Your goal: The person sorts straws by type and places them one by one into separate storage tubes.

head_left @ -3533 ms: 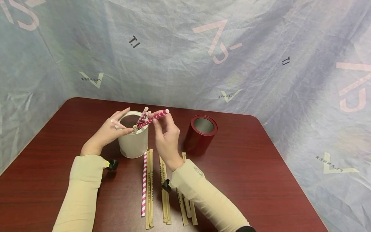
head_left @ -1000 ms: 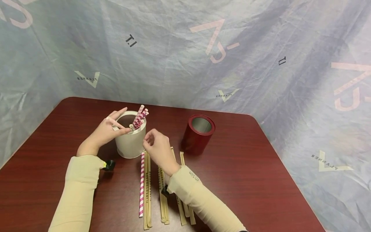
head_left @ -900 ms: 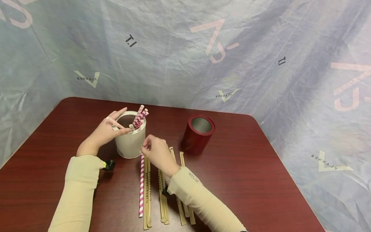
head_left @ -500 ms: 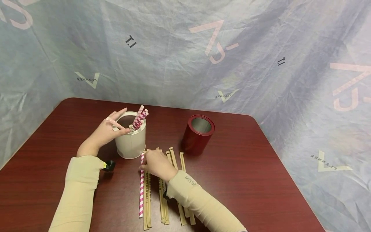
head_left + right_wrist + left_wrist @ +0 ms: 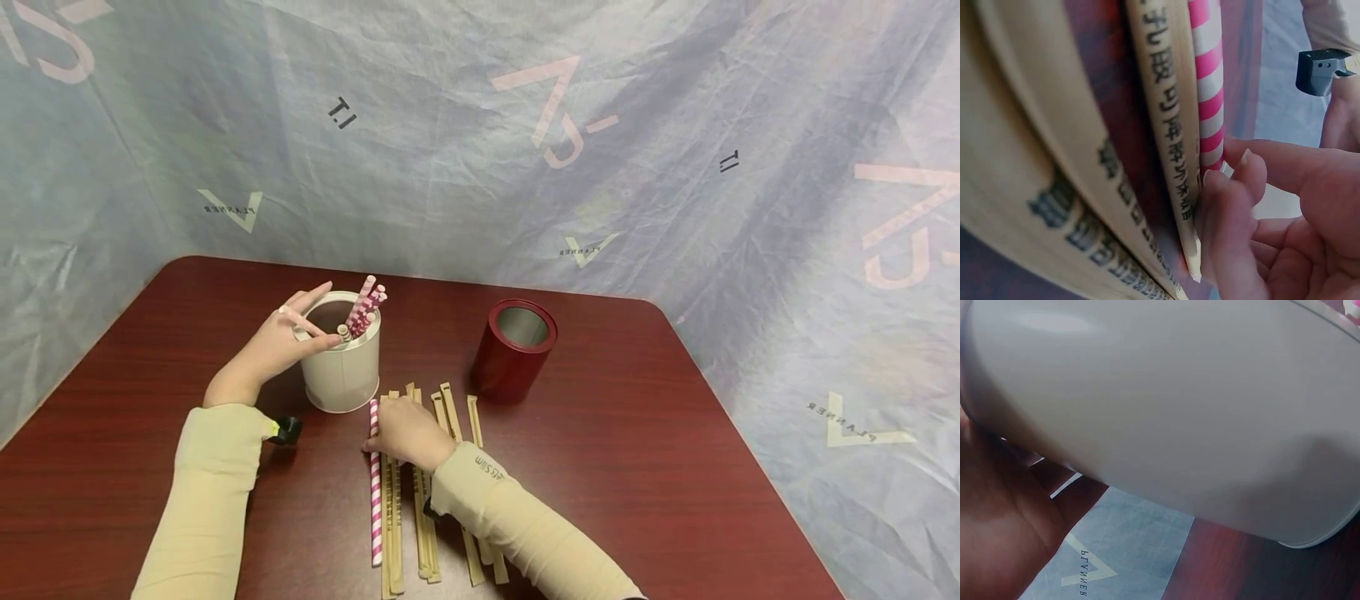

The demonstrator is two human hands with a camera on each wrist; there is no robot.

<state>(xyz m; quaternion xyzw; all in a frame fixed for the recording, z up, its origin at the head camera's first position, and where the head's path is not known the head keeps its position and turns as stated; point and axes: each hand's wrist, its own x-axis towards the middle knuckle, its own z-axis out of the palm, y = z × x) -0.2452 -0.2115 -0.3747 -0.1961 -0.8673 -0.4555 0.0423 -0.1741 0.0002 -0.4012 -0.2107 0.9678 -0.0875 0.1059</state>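
My left hand [image 5: 262, 354] grips the cream-white can [image 5: 342, 375], thumb at the near rim and fingers round the far side. Its palm [image 5: 1010, 531] lies along the can wall [image 5: 1179, 412] in the left wrist view. Several pink patterned paper straws [image 5: 365, 307] lean out at the right of the can, and a pale straw [image 5: 300, 320] leans left by the thumb. Low over the table, my right hand [image 5: 408, 433] pinches a pink-and-white striped paper straw [image 5: 377, 525]. The right wrist view has thumb and fingertips at that straw's end [image 5: 1211, 144].
Several paper-wrapped straws [image 5: 393, 533] lie side by side, right of the striped one and partly under my right hand and sleeve. An open red can [image 5: 512, 362] stands to the right. A printed cloth [image 5: 450, 167] hangs behind the dark red table [image 5: 637, 433].
A dotted pink straw, held over the white can earlier, has left my right hand. That hand has come down toward me and taken hold of the striped straw. My left hand has stayed at the can.
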